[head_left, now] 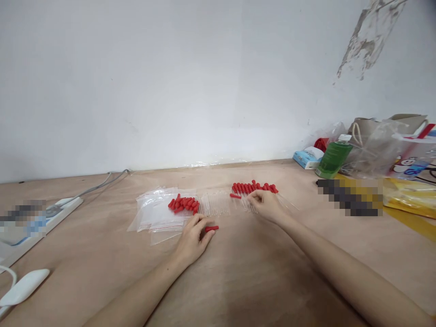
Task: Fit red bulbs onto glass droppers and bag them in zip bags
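Head view: slender red rubber-like bulbs [245, 187] on thin clear tubes, partly fitted, I judge.
Remaining: bare clear tubes [214, 203], loose red bulb heap [184, 204]. Left hand [196, 238] pinches one red bulb [213, 228] nearer me, axis crosswise, visible end rightward; right hand [265, 204] at the tubes, grip unclear.

At two o'clock on my remote feed, I see a flaked patch [368, 45] in the pale wall [170, 91]; at three, a blue tissue pack [303, 160] beside a green bottle [332, 159], with a clear plastic bag [378, 150] to its right. At nine, a grey cable [105, 180] meets a white power strip [56, 222].
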A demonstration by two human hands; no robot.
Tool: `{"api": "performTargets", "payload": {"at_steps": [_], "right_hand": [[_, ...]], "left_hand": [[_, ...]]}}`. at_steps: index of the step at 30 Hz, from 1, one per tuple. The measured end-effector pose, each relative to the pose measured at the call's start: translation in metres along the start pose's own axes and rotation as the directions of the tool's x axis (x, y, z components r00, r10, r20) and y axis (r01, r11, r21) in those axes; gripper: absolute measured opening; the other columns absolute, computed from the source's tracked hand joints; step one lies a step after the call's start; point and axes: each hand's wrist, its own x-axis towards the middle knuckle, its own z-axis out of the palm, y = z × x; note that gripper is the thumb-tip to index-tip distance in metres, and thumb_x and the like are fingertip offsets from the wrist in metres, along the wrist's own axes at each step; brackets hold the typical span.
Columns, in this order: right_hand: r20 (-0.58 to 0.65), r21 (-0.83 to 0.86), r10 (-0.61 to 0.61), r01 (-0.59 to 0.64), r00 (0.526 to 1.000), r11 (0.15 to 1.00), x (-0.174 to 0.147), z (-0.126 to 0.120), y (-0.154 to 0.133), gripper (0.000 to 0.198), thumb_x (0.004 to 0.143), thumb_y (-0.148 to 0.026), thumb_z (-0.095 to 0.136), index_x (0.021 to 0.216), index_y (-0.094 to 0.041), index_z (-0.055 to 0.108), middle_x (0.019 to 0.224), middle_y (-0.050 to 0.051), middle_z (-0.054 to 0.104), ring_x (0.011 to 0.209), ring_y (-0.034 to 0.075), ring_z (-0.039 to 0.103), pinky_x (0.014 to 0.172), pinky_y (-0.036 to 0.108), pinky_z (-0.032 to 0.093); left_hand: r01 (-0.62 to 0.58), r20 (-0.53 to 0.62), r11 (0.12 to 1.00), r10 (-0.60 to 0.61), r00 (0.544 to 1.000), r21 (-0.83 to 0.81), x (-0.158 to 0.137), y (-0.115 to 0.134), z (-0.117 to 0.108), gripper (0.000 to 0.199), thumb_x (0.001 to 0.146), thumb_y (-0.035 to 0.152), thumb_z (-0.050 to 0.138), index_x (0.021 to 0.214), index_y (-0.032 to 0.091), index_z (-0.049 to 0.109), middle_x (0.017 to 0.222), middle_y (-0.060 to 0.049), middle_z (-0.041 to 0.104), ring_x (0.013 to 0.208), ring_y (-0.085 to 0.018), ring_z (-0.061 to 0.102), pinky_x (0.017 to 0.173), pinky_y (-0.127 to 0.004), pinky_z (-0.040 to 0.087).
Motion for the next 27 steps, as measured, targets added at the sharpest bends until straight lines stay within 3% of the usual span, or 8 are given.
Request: {"api": "performTargets", "payload": {"at_steps": [3,6,10,13,22,27], "right_hand": [[-0.268,-0.193,0.004,-0.058,0.963,0.979,0.016,-0.002,0.013,0.019,0.078,-0.029,0.043,0.076,-0.018,0.058,0.069,0.003,0.065,0.065,0.016,0.057,0.064,0.028,0.032],[-0.382,-0.461,-0.127,-0.069,0.916,0.885,0.022,0.005,0.02,0.022,0.08,-0.026,0.039,0.073,-0.017,0.058,0.07,0.004,0.065,0.069,0.017,0.055,0.073,0.033,0.024],[-0.358,-0.639,-0.245,-0.046,0.901,0.768,0.022,0.017,0.026,0.025,0.081,-0.022,0.037,0.072,-0.016,0.059,0.072,0.007,0.066,0.072,0.018,0.052,0.075,0.036,0.018],[-0.314,-0.687,-0.232,-0.051,0.921,0.725,0.019,0.023,0.025,0.025,0.08,-0.02,0.037,0.072,-0.016,0.06,0.075,0.008,0.066,0.076,0.02,0.051,0.075,0.037,0.017],[-0.25,-0.598,0.013,-0.165,0.968,0.785,0.02,0.022,0.01,0.018,0.076,-0.024,0.044,0.079,-0.017,0.06,0.072,0.009,0.064,0.076,0.023,0.053,0.076,0.039,0.019],[-0.223,-0.586,0.02,-0.15,0.975,0.796,0.021,0.02,-0.002,0.022,0.078,-0.026,0.041,0.086,-0.015,0.059,0.083,0.012,0.064,0.082,0.025,0.054,0.077,0.04,0.02]], "left_hand": [[0.028,0.038,1.0,-0.028,0.999,-0.01,0.001,-0.001,0.002,0.018,0.083,0.023,0.049,0.096,0.021,0.06,0.087,-0.004,0.054,0.082,-0.017,0.054,0.073,-0.031,0.045],[0.048,0.06,0.999,-0.048,0.997,-0.01,0.002,-0.002,0.003,0.02,0.083,0.024,0.049,0.097,0.021,0.062,0.083,-0.004,0.055,0.08,-0.017,0.054,0.073,-0.031,0.044],[0.062,0.074,0.998,-0.06,0.995,-0.019,0.002,-0.001,0.002,0.02,0.084,0.025,0.048,0.094,0.022,0.065,0.08,-0.003,0.055,0.077,-0.016,0.054,0.07,-0.029,0.043],[0.055,0.057,0.998,-0.053,0.997,-0.029,0.002,-0.001,0.002,0.018,0.083,0.023,0.048,0.092,0.021,0.064,0.081,-0.003,0.055,0.077,-0.015,0.054,0.069,-0.028,0.043],[0.037,0.037,0.999,-0.037,0.999,-0.008,0.003,0.0,0.002,0.013,0.081,0.019,0.047,0.086,0.019,0.059,0.078,-0.002,0.057,0.074,-0.015,0.053,0.066,-0.028,0.042],[0.054,0.051,0.998,-0.053,0.997,-0.011,0.003,0.0,0.001,0.01,0.083,0.021,0.049,0.085,0.019,0.058,0.08,-0.002,0.058,0.074,-0.015,0.053,0.064,-0.026,0.041]]}}
